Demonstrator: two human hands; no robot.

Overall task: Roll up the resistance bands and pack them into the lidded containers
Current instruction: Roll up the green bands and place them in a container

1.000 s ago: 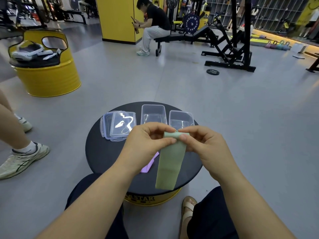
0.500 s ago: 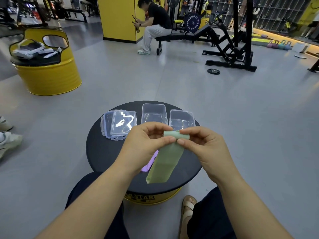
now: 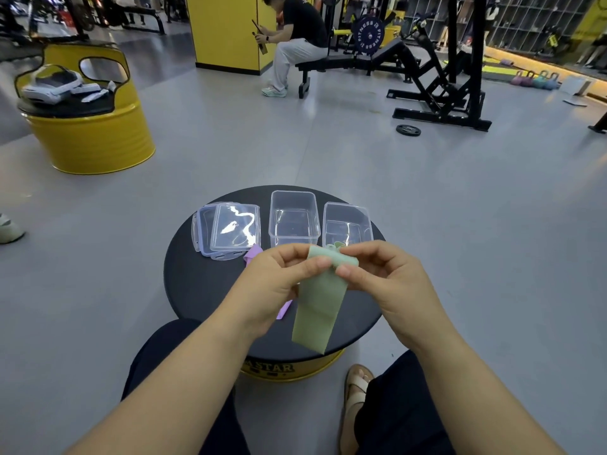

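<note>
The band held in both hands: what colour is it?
Pale green. The band shows best in the head view.

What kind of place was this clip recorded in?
Most likely a gym: a weight bench, a loose weight plate on the floor, and coloured kettlebells at the far right.

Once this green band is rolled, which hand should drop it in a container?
Likely right: the right hand pinches the green band just before the rightmost container; the left hand is farther.
</note>
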